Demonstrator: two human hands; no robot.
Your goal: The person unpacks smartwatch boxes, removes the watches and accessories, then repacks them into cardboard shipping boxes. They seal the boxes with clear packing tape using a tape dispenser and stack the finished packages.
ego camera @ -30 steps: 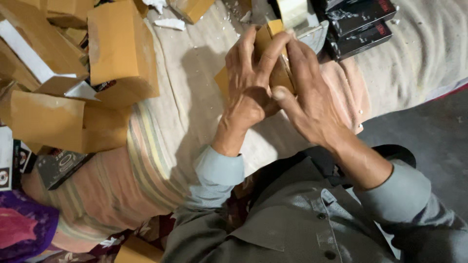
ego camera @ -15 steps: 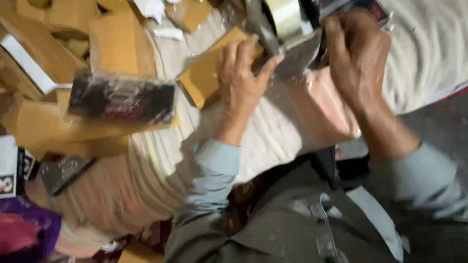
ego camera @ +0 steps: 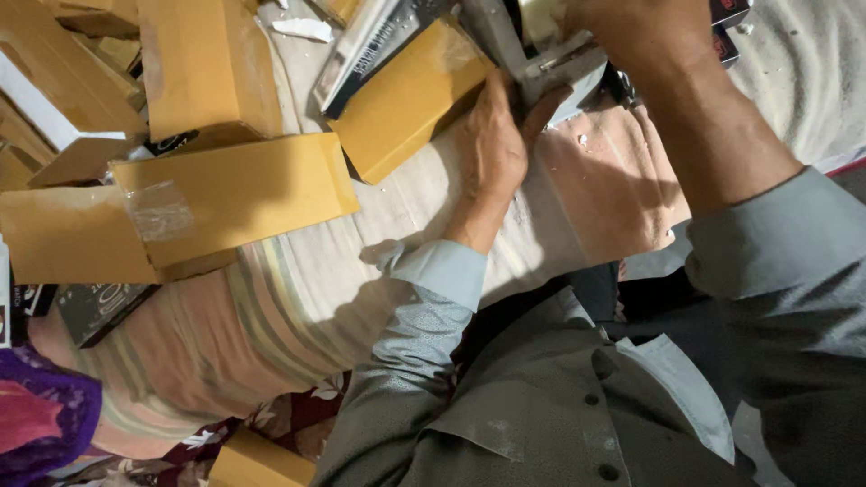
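Head view, left hand (ego camera: pixel 498 144) flat on box (ego camera: pixel 410 97)

Brown cardboard boxes spread over a striped bed

A tan box (ego camera: pixel 408 99) lies under the left hand, a black-and-white package (ego camera: pixel 365 50) beside it; taped flat boxes (ego camera: pixel 230 194) sit left, another (ego camera: pixel 206 68) above, a dark box (ego camera: pixel 104 311) lower left, a yellow-brown box (ego camera: pixel 257 462) at bottom.

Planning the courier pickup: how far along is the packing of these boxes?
Done: several brown cartons lie piled at left, one showing clear tape. In hand: the left hand steadies a brown carton while the right hand holds a grey tape dispenser against it. Left: dark boxes lie unwrapped nearby.
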